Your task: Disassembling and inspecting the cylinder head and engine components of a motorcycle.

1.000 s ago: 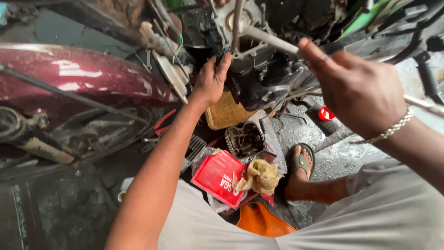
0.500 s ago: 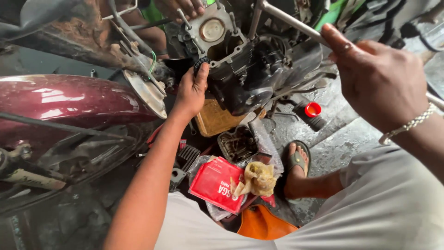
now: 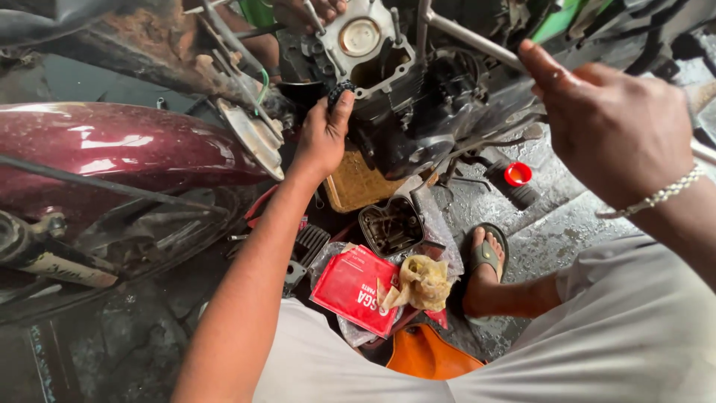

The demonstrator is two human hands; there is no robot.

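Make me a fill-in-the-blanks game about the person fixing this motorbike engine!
1. The left hand presses against the dark ____ of the motorbike.
2. The right hand wears a silver ____ at the wrist.
3. The small cap on the wet floor is ____ in colour.
4. The foot wears a ____.

Missing words: engine; bracelet; red; sandal

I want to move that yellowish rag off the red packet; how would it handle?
The rag looks crumpled and limp, so probably floppy and light. It appears stained, perhaps greasy. It rests on the red packet, which might shift.
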